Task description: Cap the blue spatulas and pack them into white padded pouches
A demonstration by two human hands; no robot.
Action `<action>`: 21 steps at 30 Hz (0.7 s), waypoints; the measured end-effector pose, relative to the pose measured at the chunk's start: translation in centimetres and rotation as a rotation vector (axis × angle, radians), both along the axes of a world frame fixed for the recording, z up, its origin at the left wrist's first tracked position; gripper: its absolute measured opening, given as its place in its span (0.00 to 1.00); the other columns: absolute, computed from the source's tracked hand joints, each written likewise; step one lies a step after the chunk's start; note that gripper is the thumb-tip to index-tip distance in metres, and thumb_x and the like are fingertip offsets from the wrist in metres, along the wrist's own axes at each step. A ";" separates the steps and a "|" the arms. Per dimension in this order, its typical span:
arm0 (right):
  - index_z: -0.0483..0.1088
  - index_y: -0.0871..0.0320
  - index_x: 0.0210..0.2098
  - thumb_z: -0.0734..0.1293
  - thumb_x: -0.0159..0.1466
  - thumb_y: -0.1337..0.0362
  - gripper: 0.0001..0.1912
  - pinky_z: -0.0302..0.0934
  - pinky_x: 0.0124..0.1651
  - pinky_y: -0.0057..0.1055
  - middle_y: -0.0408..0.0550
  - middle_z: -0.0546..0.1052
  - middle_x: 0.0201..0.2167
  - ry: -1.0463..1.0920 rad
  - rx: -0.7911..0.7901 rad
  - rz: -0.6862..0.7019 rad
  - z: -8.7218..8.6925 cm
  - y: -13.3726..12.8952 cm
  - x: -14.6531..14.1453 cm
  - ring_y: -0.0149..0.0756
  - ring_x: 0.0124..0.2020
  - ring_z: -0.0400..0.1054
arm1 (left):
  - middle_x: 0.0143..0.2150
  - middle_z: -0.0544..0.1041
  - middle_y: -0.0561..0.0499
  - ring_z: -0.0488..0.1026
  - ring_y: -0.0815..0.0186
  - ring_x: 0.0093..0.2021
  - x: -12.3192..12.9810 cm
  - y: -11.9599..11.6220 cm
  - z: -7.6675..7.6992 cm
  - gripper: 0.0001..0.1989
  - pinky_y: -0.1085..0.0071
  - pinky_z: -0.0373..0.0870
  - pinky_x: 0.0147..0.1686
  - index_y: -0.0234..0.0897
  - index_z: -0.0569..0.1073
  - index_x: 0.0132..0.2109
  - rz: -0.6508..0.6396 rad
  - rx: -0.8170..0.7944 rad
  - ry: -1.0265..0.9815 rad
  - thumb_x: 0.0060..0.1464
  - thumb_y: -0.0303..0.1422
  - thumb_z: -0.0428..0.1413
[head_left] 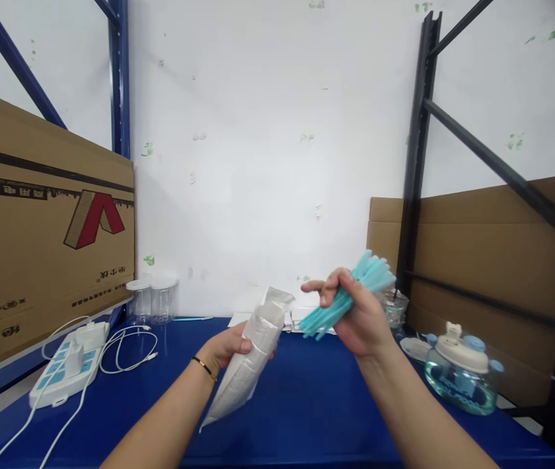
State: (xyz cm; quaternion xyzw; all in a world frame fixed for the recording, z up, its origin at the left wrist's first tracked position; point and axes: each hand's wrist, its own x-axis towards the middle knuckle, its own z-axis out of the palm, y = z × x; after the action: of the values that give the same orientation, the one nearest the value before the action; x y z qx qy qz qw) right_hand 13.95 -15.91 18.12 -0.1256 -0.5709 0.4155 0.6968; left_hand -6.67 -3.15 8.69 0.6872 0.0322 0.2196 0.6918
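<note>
Head view: our left hand (231, 345) wraps a white pouch (255, 352); our right hand (363, 319), index extended, clasps teal strips (340, 309), best held bunched.

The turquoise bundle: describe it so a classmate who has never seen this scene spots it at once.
Above the blue table, find the right hand. It holds the bundle of slim turquoise sticks, its upper end fanned out. Unlike the whitish packet in the left hand, it is many thin pieces.
</note>
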 end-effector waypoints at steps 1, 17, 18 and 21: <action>0.70 0.57 0.25 0.64 0.62 0.56 0.13 0.61 0.45 0.36 0.41 0.73 0.17 -0.005 0.040 0.000 0.8 0.2 -0.5 0.42 0.40 0.72 | 0.36 0.71 0.48 0.68 0.63 0.34 1.0 -0.5 -0.3 0.40 0.69 0.62 0.36 0.33 0.66 0.52 -0.059 -0.040 -0.047 0.30 0.45 0.64; 0.73 0.56 0.39 0.71 0.52 0.53 0.18 0.57 0.33 0.27 0.44 0.73 0.30 -0.533 -0.302 -0.039 -1.9 3.6 -3.0 0.33 0.32 0.65 | 0.31 0.66 0.51 0.64 0.69 0.29 5.8 -1.2 -3.2 0.22 0.70 0.58 0.31 0.32 0.70 0.38 -0.215 -0.211 -0.294 0.37 0.43 0.54; 0.73 0.57 0.38 0.72 0.51 0.54 0.18 0.57 0.34 0.28 0.43 0.73 0.29 -0.534 -0.290 -0.032 -2.0 3.7 -3.1 0.33 0.32 0.65 | 0.31 0.65 0.51 0.63 0.70 0.29 5.9 -1.1 -3.4 0.23 0.70 0.57 0.31 0.31 0.70 0.37 -0.218 -0.223 -0.298 0.37 0.44 0.55; 0.72 0.57 0.40 0.74 0.48 0.57 0.21 0.58 0.33 0.27 0.42 0.72 0.30 -0.544 -0.307 0.003 -2.2 4.1 -3.2 0.31 0.31 0.65 | 0.31 0.65 0.51 0.62 0.71 0.29 6.2 -0.9 -4.1 0.26 0.71 0.57 0.31 0.29 0.70 0.36 -0.246 -0.292 -0.307 0.33 0.45 0.59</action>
State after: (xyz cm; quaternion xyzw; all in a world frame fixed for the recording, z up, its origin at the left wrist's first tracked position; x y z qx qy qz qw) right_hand 10.73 -11.79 15.88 -0.3351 -0.6671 0.4492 0.4908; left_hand -0.45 -4.03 4.60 0.5372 -0.1261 0.2287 0.8020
